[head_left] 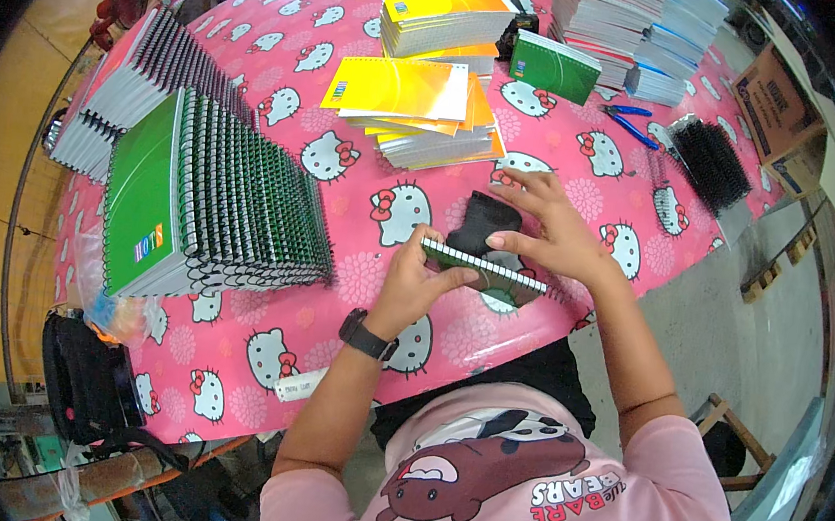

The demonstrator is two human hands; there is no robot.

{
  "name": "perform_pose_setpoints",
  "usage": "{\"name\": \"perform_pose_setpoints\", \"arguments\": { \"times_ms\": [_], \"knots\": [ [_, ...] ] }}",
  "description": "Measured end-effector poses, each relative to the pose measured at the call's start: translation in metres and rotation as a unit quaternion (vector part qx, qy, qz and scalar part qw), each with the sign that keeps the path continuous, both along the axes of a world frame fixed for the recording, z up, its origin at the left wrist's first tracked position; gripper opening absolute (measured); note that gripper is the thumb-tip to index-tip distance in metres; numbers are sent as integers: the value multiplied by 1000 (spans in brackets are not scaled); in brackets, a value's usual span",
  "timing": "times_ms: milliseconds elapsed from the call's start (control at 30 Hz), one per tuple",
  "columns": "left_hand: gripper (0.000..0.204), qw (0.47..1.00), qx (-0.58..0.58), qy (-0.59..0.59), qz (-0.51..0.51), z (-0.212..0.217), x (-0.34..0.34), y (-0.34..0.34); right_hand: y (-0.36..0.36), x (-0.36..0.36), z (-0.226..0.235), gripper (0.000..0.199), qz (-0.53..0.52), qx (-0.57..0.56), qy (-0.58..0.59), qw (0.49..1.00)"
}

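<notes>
Left hand point(414, 278) pinches the green notebook point(485, 270) edge; right hand point(551, 231) rests half-open on its spiral side.

Bare pink tablecloth point(375, 287) left of the hands, green notebook stack point(212, 206) blocking farther left, yellow notebooks point(422, 110) ahead

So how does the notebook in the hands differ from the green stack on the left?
The notebook is a single one, held flat on its back by both hands; the green stack is a long row of many, leaning on edge. The notebook lies at the table's near edge, the stack further left with no hand on it. Both are green-covered with wire spiral bindings.
</notes>
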State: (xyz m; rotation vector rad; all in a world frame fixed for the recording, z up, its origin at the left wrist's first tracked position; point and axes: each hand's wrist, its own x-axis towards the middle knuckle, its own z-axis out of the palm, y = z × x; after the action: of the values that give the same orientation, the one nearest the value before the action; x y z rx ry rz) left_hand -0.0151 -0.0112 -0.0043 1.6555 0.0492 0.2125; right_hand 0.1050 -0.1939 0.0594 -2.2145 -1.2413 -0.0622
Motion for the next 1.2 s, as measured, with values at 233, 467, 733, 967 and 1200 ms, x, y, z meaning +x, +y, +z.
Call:
{"name": "perform_pose_setpoints", "arguments": {
  "times_ms": [233,467,733,967,1200],
  "knots": [
    [35,968,211,-120,63,52,-5,-13,24,-50,40,30,86,173,164,967],
    [23,959,227,-151,81,86,-26,-5,30,-60,51,23,116,215,165,956],
    [18,945,237,-187,124,107,-47,-1,39,-67,70,21,178,196,106,958],
    [21,943,247,-163,155,133,-69,9,52,-80,93,21,227,198,18,953],
    [76,935,-20,-260,239,159,-97,8,95,-85,161,21,222,368,210,878]
  ]
}}
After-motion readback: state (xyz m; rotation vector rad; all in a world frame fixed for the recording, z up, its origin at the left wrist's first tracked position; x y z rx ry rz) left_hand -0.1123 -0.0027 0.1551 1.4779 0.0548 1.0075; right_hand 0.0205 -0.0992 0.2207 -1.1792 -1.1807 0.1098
